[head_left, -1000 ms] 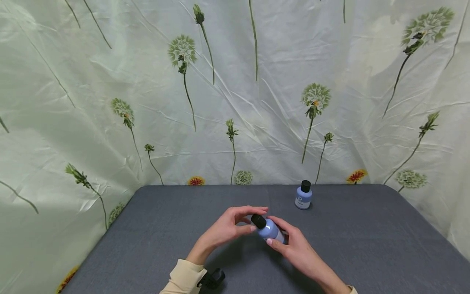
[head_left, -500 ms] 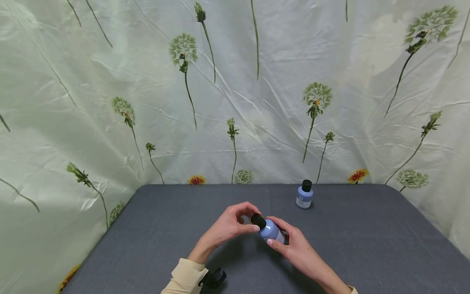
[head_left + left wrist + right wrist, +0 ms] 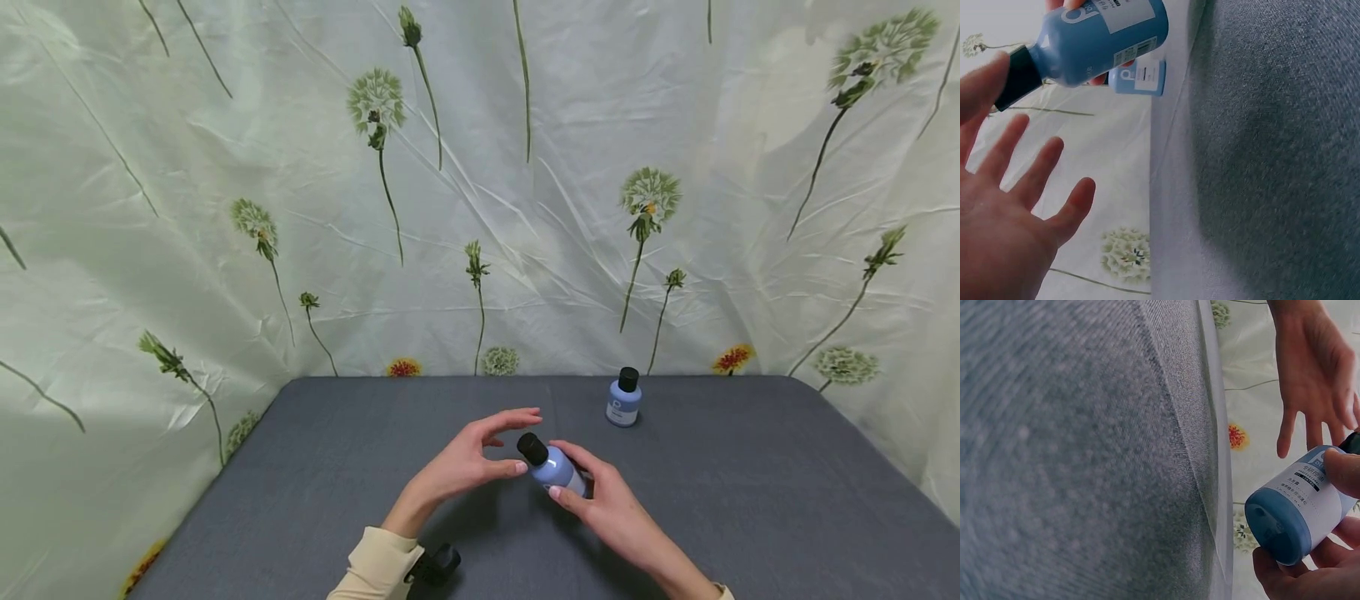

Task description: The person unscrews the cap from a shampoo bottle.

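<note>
My right hand (image 3: 611, 508) grips a small blue bottle (image 3: 557, 469) by its body, thumb on the near side. The bottle tilts, so its black cap (image 3: 532, 448) points up and to the left; a white label with a barcode shows in the left wrist view. Beside the cap, my left hand (image 3: 468, 458) has its fingers spread and straight, with the thumb close to the cap. Whether that thumb touches the cap I cannot tell. In the right wrist view the bottle's base (image 3: 1279, 528) faces the camera.
A second blue bottle (image 3: 624, 402) with a black cap stands upright near the table's back edge, right of centre. Dark grey cloth covers the table (image 3: 337, 467). Behind it hangs a pale curtain (image 3: 555, 250) printed with dandelions.
Half a second ago the left fingers were curled at the cap; now they have straightened and lifted off it. The right hand still holds the bottle in nearly the same place.
</note>
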A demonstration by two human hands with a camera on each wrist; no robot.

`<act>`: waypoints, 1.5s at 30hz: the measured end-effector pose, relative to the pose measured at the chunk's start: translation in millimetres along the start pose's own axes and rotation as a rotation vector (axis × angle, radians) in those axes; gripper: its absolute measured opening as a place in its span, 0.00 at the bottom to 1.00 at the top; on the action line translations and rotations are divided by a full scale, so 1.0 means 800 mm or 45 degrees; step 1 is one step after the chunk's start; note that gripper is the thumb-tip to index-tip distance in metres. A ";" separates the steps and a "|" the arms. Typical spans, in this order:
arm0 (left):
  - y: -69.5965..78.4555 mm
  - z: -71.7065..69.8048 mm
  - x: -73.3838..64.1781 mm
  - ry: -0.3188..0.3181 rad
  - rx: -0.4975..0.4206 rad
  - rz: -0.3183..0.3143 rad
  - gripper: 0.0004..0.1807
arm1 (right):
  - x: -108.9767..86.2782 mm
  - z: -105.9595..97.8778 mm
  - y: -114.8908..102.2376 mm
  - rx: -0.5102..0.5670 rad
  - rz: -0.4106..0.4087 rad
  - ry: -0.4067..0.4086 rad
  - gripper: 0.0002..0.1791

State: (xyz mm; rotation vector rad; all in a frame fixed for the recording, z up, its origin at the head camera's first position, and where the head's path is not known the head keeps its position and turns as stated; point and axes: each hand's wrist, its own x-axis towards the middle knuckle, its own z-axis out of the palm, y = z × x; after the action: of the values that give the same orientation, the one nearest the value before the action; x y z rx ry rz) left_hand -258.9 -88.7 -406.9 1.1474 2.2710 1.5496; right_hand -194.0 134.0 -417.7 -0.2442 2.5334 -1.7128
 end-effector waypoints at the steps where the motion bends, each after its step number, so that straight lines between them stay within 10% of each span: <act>1: -0.001 0.000 0.000 -0.020 -0.008 0.010 0.27 | 0.000 0.000 0.000 -0.001 0.007 0.000 0.33; 9: -0.003 0.002 0.003 -0.026 -0.098 0.058 0.22 | 0.000 -0.001 -0.001 0.030 0.002 -0.013 0.33; 33: -0.001 0.006 0.001 0.176 -0.014 -0.124 0.14 | 0.000 0.006 0.002 0.021 -0.024 -0.038 0.32; 45: 0.004 0.000 0.003 0.188 -0.050 -0.039 0.17 | 0.000 0.004 0.003 0.038 -0.042 -0.003 0.30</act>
State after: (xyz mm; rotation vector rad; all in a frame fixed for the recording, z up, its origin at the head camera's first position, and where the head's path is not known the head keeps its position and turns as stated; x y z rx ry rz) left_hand -258.8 -86.5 -403.7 1.0152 2.3259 1.7121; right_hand -193.5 131.8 -420.9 -0.2881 2.5139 -1.7591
